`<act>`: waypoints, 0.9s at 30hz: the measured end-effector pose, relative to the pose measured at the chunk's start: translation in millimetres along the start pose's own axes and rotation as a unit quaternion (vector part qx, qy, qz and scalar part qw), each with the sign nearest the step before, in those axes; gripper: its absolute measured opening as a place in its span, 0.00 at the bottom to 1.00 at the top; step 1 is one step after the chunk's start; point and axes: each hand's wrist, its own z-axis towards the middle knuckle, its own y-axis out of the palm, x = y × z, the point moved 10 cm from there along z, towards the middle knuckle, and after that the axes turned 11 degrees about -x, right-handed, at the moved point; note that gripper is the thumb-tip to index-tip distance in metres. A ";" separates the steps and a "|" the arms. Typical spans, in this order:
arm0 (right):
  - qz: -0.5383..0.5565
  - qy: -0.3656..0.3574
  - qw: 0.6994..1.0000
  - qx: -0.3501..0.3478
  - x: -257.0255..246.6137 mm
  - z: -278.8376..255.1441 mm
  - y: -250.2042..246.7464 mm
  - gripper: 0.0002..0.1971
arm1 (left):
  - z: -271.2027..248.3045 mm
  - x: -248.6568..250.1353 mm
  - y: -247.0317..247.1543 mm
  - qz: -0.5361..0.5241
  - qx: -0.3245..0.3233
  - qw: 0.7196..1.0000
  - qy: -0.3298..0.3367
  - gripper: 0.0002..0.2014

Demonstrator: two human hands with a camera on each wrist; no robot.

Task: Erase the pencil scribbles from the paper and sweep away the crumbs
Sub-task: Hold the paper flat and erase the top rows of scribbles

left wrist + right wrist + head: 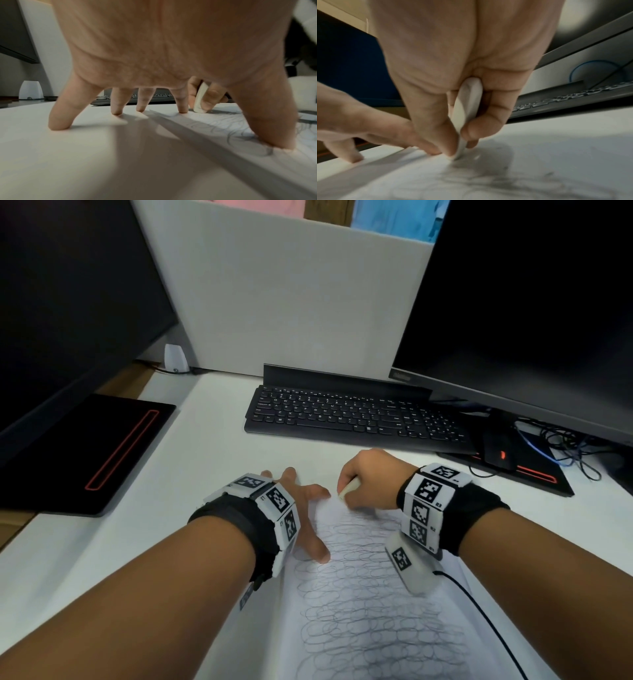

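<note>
Both forearms bare, no sleeves. Left wrist: black fabric strap (236, 518) at lower centre-left of head view, carrying band of white blocks (274, 508) printed with black square-pattern markers. Right wrist: matching black strap (476, 515) at centre-right, white marker blocks (428, 501) stacked along it; one block (407, 563) hangs lower, thin black cable (479, 611) trailing toward bottom edge.
</note>
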 end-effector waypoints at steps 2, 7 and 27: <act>-0.006 -0.006 1.000 -0.018 -2.9 0.2 4.4 0.06 | -1.1 0.1 -0.5 0.000 -0.003 1.000 -0.003 0.49; -0.009 -0.005 1.000 -0.018 -0.6 -1.6 4.1 0.06 | -1.1 1.0 -1.5 0.005 0.000 1.000 -0.005 0.50; 0.027 0.018 0.999 0.019 6.3 -9.6 -0.4 0.12 | -7.1 22.5 -8.1 -0.042 0.022 0.999 -0.003 0.43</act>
